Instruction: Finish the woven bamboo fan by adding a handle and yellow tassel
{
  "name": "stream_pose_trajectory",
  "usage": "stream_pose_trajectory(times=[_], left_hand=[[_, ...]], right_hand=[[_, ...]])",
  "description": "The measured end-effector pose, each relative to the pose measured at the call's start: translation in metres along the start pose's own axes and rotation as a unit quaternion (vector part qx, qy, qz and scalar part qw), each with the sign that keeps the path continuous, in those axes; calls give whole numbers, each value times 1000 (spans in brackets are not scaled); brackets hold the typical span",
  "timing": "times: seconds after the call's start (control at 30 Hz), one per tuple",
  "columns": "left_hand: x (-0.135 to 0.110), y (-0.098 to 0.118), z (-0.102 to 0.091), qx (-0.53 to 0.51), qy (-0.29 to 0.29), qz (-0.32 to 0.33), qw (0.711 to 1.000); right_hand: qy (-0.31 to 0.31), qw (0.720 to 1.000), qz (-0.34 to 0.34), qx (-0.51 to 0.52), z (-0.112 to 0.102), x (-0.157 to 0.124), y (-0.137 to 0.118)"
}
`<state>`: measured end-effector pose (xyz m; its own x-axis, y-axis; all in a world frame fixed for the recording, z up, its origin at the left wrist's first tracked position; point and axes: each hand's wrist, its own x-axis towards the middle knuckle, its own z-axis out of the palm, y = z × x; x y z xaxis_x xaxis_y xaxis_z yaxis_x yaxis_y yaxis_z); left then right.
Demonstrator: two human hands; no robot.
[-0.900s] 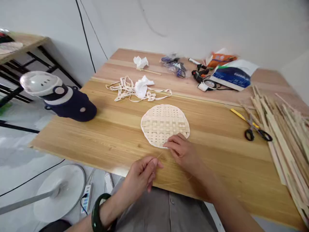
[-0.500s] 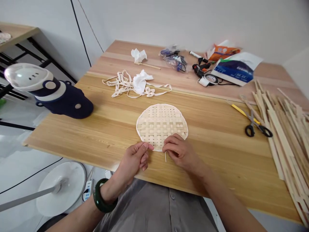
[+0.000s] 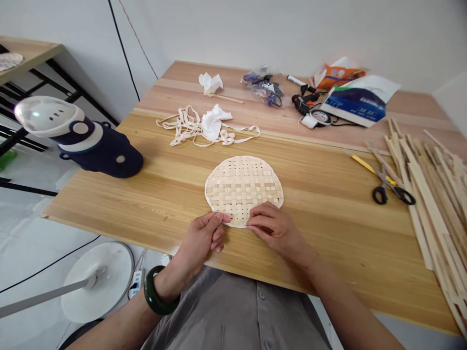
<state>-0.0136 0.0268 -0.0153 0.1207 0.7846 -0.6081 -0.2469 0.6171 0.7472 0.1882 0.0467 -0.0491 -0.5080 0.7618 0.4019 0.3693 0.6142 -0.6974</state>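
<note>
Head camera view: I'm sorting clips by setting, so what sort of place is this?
Probably a small craft workroom for hand weaving. A round woven mat lies on the wooden table, with a pile of thin wooden strips and scissors beside it.

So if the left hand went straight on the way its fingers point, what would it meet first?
The woven disc. The left hand's fingertips point right at its lower rim and look already at it, though depth is hard to judge from here.
</note>
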Motion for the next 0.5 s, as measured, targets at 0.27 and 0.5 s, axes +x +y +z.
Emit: stream_pose_trajectory(times=[0.27, 0.5], left_hand=[[-9, -3, -4, 12, 4, -1, 1000], [-17, 4, -3, 53, -28, 31, 998]], right_hand=[[61, 953, 276, 105, 8, -3, -12], [3, 993, 122, 3, 13, 0, -10]])
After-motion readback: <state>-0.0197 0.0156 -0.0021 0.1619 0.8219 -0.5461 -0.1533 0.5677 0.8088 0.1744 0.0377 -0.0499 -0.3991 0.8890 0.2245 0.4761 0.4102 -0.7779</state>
